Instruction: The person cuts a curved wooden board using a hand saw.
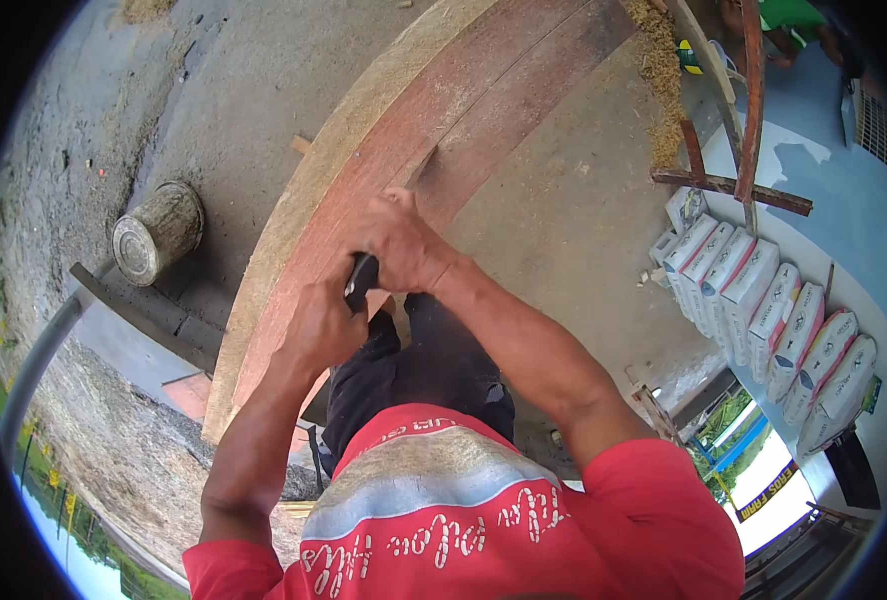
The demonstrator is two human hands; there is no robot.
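A long reddish wooden plank (363, 185) with a pale raw edge runs from my lower left to the far top. Over it, my left hand (325, 318) is closed around the black handle (362, 280) of a tool whose body is mostly hidden. Just ahead, my right hand (401, 240) is closed too, low over the plank, its fingers curled around something that I cannot make out. A dark sliver or shadow (426, 166) lies on the wood beyond the right knuckles.
A dirty bucket (158, 232) lies on its side on the ground at left. Stacked white sacks (753, 285) stand at right, below a crossed wooden frame (733, 188). Wood shavings (661, 80) are heaped beyond the plank. Another person in green (791, 18) is at the far right.
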